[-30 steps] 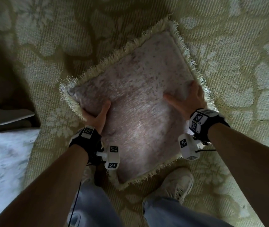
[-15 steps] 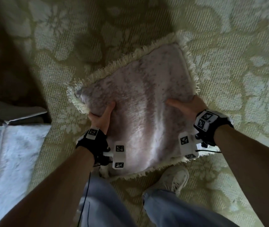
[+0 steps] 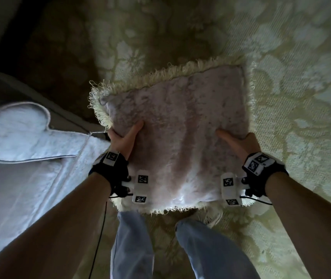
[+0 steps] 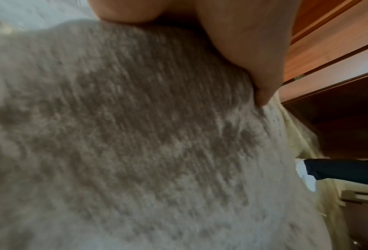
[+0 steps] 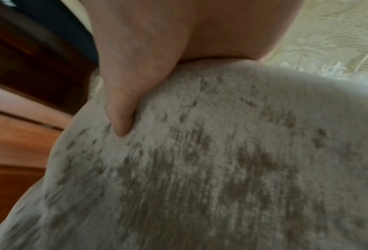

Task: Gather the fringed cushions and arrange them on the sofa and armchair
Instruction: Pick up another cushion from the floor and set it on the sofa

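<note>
Beneath you a pale green rug (image 3: 293, 81) with a large floral pattern fills most of the head view, lit on the right and falling into shadow toward the upper left. You are holding the cushion (image 3: 180, 127) in the middle of the frame, above the rug and in front of your legs (image 3: 132, 244); it is a mottled grey-pink square with a cream fringe (image 3: 156, 77) round its edges. Your left hand (image 3: 123, 140) grips the cushion's left edge, thumb pressed into the top face and fingers hidden underneath. Your right hand (image 3: 239, 142) grips the right edge the same way, thumb lying across the fabric, fingers out of sight below. Both hands are well apart, one at each side of the cushion.

From the left wrist view, your thumb (image 4: 253, 55) digs into the plush surface, with wooden panelling (image 4: 337, 50) at the right of the frame; the picture is blurred. From the right wrist view, your other thumb (image 5: 123, 94) dents the fabric, with fringe and rug at the upper right.

At the left of the head view sits a whitish upholstered seat (image 3: 19, 158) with piped seams, its near corner just beside your left hand. A white shoe (image 3: 213, 216) shows under the cushion's lower edge.
</note>
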